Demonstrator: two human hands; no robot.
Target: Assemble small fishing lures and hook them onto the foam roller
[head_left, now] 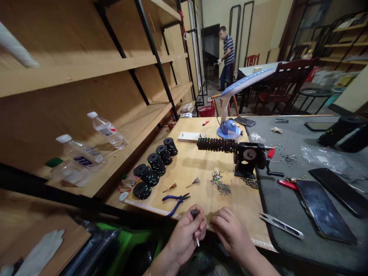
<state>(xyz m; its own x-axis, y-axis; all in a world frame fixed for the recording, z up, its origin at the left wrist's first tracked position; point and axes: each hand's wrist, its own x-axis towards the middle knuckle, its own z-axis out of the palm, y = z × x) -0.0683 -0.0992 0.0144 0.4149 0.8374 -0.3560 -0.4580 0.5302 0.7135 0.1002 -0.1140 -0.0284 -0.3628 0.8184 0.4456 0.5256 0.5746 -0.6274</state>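
Observation:
At the table's front edge my left hand is closed around a small stick-like piece. Its dark, blunt top shows above the thumb and a thin pale end pokes out below. Just beside it, my right hand has its fingers curled together; whatever they pinch, if anything, is hidden. Blue-handled pliers lie left of the hands, jaws apart. Beyond them rest two small tufted pieces, one orange-tipped and one greyish. A heap of colourful beads and small metal parts lies past my right hand.
Several black spools line the left side. A cranked black device carries black discs. Behind it stands a blue lamp. Snips and phones lie on the grey mat. Shelves flank the left; a person stands far back.

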